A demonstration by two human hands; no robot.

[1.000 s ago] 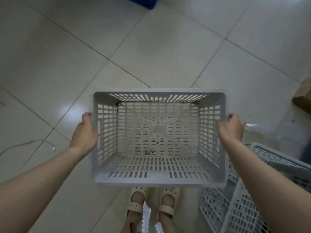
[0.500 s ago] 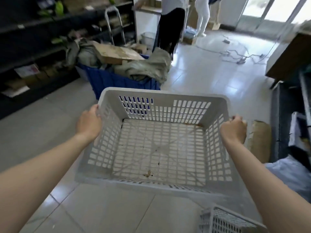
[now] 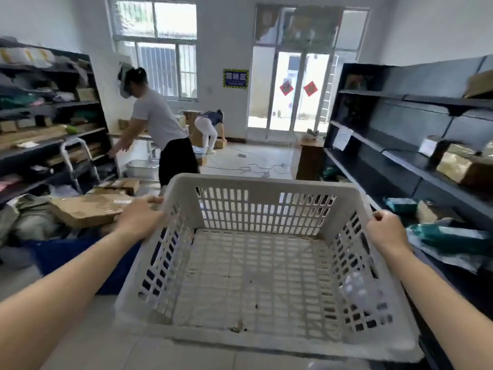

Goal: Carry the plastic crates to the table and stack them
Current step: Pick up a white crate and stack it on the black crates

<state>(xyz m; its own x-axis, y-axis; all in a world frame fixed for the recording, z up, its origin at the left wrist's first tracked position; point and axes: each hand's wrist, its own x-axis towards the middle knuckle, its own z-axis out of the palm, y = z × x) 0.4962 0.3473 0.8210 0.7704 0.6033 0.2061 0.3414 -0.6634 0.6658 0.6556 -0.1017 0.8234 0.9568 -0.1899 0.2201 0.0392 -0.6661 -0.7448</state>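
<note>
A: Where is the crate [image 3: 261, 206]?

B: In the lower centre of the frame, off the floor, open side up and empty apart from a few specks on its slatted bottom. It hangs between the two hands.

A: And the hands?

B: The left hand [image 3: 141, 220] is wrapped over the rim of the left wall. The right hand [image 3: 385, 232] is curled round the rim of the right wall. Neither is nearer, as each has one end.

A: So which way does its long axis run?

B: Across the frame from hand to hand, as far as I can judge, since the wide lens bends it. That makes the carrier broad.

A: Does that matter?

B: I think so. A blue bin [image 3: 66, 255] sits at lower left, dark shelves [image 3: 400, 145] line the right, and a person in a grey shirt [image 3: 160, 121] stands left of centre, right beyond the far wall.

A: And the table?

B: I cannot tell for sure. A brown desk [image 3: 309, 158] stands right of centre, below the glass doors.
</note>
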